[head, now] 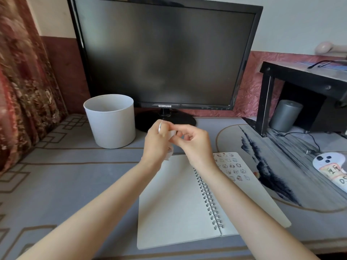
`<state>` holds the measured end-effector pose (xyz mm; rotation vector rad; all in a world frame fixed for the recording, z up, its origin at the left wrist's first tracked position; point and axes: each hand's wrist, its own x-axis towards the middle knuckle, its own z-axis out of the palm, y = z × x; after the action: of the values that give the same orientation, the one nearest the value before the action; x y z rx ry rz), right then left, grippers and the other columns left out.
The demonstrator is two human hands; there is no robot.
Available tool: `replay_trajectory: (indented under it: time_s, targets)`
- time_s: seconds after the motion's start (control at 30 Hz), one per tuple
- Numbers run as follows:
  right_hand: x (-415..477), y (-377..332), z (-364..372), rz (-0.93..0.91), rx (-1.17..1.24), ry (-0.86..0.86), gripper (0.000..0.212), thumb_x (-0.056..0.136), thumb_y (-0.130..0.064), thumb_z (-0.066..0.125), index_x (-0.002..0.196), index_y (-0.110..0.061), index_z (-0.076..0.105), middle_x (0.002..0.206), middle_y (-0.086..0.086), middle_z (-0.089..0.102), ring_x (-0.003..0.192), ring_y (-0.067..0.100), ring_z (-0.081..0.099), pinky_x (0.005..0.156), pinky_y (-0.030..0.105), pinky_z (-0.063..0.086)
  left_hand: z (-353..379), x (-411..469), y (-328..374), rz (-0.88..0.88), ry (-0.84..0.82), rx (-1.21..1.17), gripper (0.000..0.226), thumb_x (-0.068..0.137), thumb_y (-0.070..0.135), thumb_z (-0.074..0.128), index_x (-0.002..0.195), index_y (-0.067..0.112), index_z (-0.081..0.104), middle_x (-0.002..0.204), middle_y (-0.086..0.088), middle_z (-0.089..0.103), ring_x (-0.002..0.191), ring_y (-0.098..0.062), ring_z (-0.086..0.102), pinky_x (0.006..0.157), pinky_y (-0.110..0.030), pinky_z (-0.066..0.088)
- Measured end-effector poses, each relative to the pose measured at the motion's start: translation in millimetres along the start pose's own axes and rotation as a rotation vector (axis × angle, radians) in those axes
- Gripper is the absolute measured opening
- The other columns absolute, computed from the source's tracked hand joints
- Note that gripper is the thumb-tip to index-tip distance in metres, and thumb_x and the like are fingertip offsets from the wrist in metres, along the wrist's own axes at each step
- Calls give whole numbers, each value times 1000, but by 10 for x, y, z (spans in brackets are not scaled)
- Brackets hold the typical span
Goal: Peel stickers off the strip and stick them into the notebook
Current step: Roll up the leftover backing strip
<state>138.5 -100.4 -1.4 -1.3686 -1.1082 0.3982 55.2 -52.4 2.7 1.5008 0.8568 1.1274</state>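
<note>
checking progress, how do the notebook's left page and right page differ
The left page is blank; the right page carries rows of stickers near its top. The left page shows almost whole; the right forearm crosses the right page. Both are white, flat, joined by the spiral binding.

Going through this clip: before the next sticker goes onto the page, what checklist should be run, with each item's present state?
1. Sticker strip is held: ok, the left hand grips it above the notebook.
2. Right hand is at the strip: ok, its fingertips pinch at the strip's upper end.
3. A sticker is peeled free: cannot tell, the fingers hide it.
4. Notebook lies open and flat: ok.
5. Free space to stick: ok, the left page is blank and the stuck stickers fill only the top of the right page.
</note>
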Motion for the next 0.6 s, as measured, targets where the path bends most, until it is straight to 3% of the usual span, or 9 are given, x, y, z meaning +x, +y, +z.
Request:
replay_trajectory:
  time_s: [0.1, 0.17, 0.27, 0.43, 0.5, 0.6]
  targets:
    - [-11, -33, 96, 13, -4, 88, 24, 75, -3, 71, 83, -23, 60, 67, -4, 61, 61, 8, 53, 58, 16, 44, -16, -41, -19, -32, -10, -66, 35, 96, 11, 29, 114, 22, 57, 83, 1, 58, 64, -6, 55, 46, -14, 42]
    - [-36, -43, 127, -31, -112, 97, 18, 75, -7, 72, 75, -24, 63, 68, -11, 58, 65, 9, 51, 62, 17, 43, -42, -27, -32, 2, -11, -69, 30, 98, 14, 32, 102, 13, 61, 84, 2, 60, 69, -7, 58, 50, -15, 44]
    - [-69, -33, 126, -139, -238, 79, 11, 78, -13, 73, 74, -22, 68, 69, -21, 57, 75, 4, 43, 68, 8, 33, -84, -24, -35, 10, -34, -77, 35, 100, 33, 43, 88, 4, 59, 71, 4, 55, 55, -1, 52, 47, -14, 41]
    - [-100, 1, 87, -85, -251, -95, 10, 86, -20, 67, 89, -25, 75, 103, -15, 57, 104, 8, 38, 86, 4, 29, -167, -24, -45, 15, -22, -40, 45, 94, 46, 49, 87, 4, 62, 59, 1, 52, 45, -8, 46, 52, -25, 45]
    - [-147, -12, 68, -60, -225, -167, 17, 90, -19, 61, 98, -28, 74, 110, -13, 53, 110, 8, 33, 99, 14, 30, -210, -7, -48, 26, 1, -50, 39, 96, 39, 50, 84, 5, 64, 55, 1, 52, 46, -7, 48, 50, -21, 45]
    - [-230, -33, 60, -78, -179, -201, 26, 87, -24, 64, 112, -32, 67, 114, -9, 50, 109, 7, 37, 91, 15, 34, -247, 29, -61, 6, 22, -84, 37, 98, 34, 47, 77, 7, 61, 57, -2, 47, 44, -5, 44, 42, -17, 40]
